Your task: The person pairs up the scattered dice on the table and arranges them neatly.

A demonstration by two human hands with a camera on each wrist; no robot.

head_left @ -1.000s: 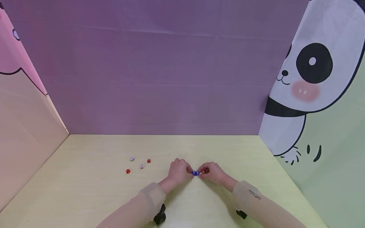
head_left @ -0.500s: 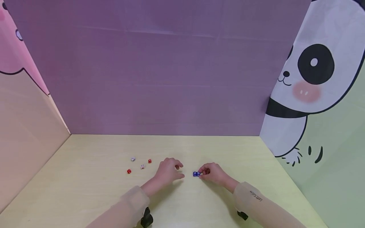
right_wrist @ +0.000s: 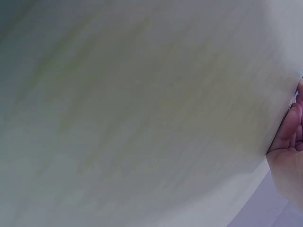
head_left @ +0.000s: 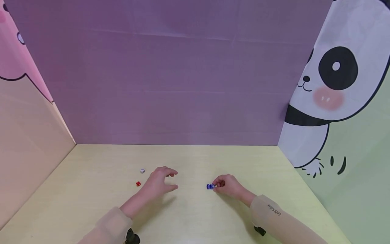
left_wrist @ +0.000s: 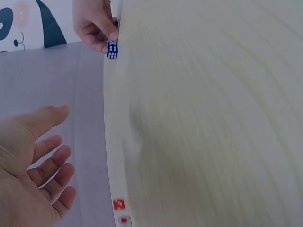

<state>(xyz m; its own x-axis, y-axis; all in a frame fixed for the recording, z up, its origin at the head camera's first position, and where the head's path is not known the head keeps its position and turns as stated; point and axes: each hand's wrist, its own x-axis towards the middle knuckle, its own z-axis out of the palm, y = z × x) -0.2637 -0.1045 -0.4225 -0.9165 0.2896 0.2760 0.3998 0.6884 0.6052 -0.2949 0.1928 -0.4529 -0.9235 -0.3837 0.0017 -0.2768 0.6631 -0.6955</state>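
Two blue dice with white pips [head_left: 210, 186] sit side by side on the table in the head view. My right hand [head_left: 228, 185] pinches at the right end of this pair with thumb and fingertips. In the left wrist view a blue die [left_wrist: 112, 49] shows under the right hand's fingertips. My left hand [head_left: 156, 183] is raised above the table with thumb and fingers apart, holding nothing. Left of it lie a red die [head_left: 138, 183] and a white die [head_left: 142, 170]. Another red die [left_wrist: 119, 204] and a white one [left_wrist: 124, 220] appear in the left wrist view; the left hand hides them in the head view.
The pale wooden table [head_left: 189, 217] ends at a purple backdrop [head_left: 176, 84]. Printed side panels flank it, with a panda [head_left: 323, 101] on the right and a pink figure [head_left: 21, 61] on the left.
My left hand has let go of the blue dice and swung left toward the red and white dice, its fingers spreading. The right hand has stayed at the blue pair.
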